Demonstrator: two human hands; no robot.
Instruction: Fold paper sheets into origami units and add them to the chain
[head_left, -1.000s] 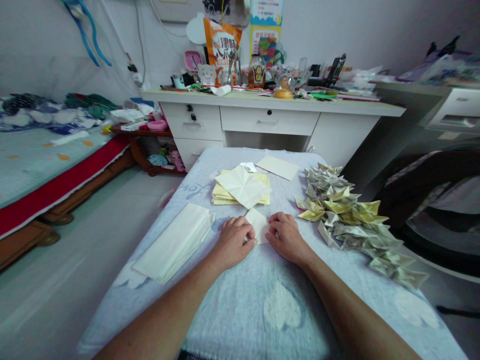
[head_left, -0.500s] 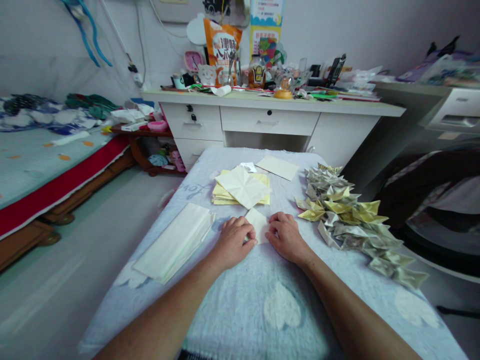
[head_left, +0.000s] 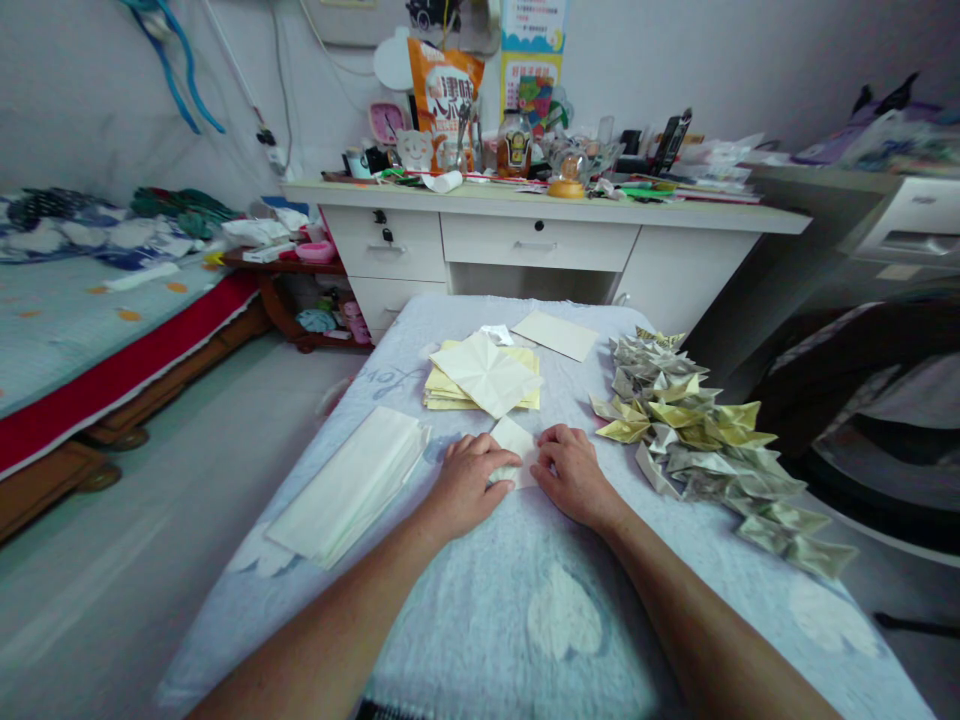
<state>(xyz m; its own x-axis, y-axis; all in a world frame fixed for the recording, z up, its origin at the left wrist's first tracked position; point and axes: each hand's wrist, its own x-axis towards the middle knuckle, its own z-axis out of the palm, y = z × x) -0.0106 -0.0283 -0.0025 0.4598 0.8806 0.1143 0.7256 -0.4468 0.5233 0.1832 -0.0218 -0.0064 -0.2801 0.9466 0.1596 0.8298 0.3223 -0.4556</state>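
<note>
A small pale sheet of folding paper (head_left: 514, 437) lies on the cloth-covered table (head_left: 480, 600), turned corner-up between my hands. My left hand (head_left: 474, 478) rests on its left side, the thumb and index finger apart over the paper. At the right edge, my right hand (head_left: 570, 470) has its fingers curled and pressed together on the paper, their tips partly hidden. Just beyond lies a creased white paper square (head_left: 486, 372) on top of a stack of yellow paper (head_left: 444, 392).
Folded white sheets (head_left: 349, 485) lie to the left. Several folded paper shapes (head_left: 697, 430) sit in rows at the right. Toward the far edge is a flat pale sheet (head_left: 556, 334). A cluttered white desk (head_left: 540, 215) stands behind the table, with a bed (head_left: 112, 320) at the left.
My left index finger and thumb have spread from a closer pinch, the finger reaching further over the paper. My right hand and the other papers have stayed in place.
</note>
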